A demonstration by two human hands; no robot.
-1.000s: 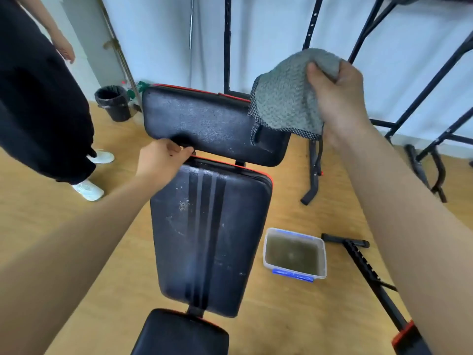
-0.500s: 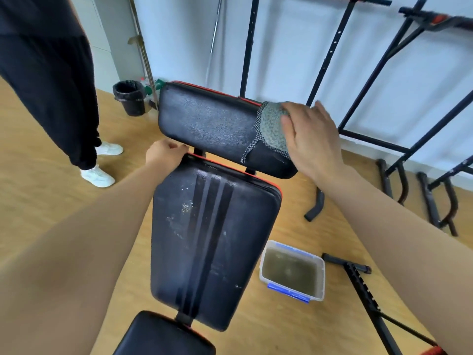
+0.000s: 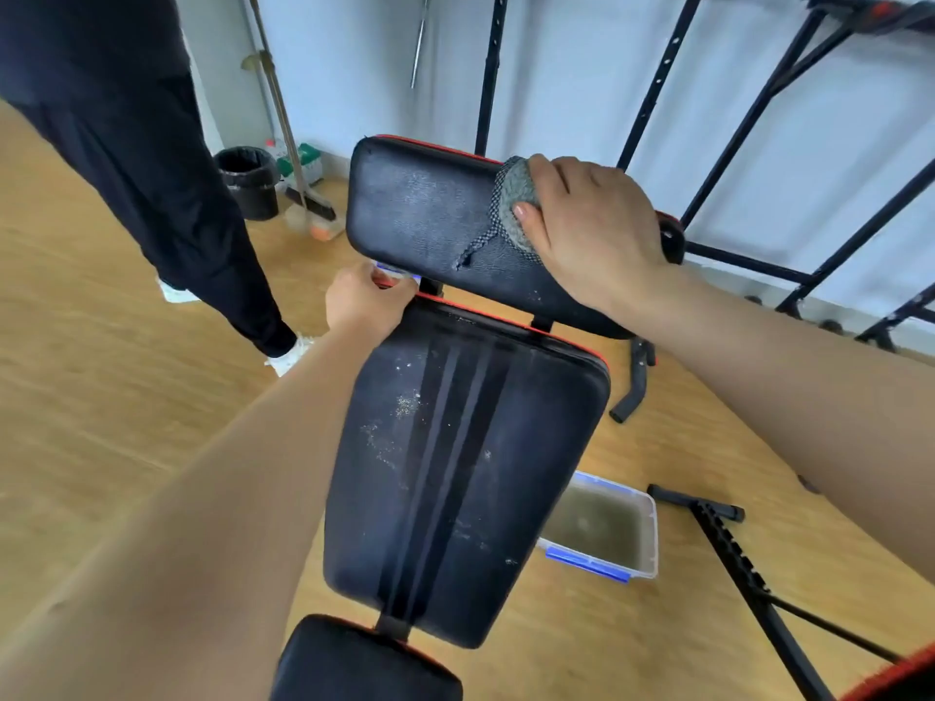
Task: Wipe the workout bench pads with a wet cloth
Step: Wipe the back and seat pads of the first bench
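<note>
The workout bench has three black pads with red trim: an upper pad (image 3: 420, 215), a long dusty middle pad (image 3: 455, 473) with white specks, and a small lower pad (image 3: 354, 665) at the bottom edge. My right hand (image 3: 592, 230) holds a bunched grey cloth (image 3: 513, 194) and presses it against the upper pad's right part, near its top edge. Most of the cloth is hidden under the palm; a thin corner trails down the pad. My left hand (image 3: 362, 303) grips the upper pad's lower left edge, fingers curled under it.
A clear tub of murky water (image 3: 650, 538) sits on the wooden floor right of the bench. A person in black (image 3: 152, 144) stands at the left. A black bin (image 3: 250, 182) and broom (image 3: 308, 204) stand by the wall. Black rack frames (image 3: 759, 93) fill the right.
My right hand brought the cloth down from the air onto the upper pad and slid it left along its top. The left hand kept its hold. The view moved closer.
</note>
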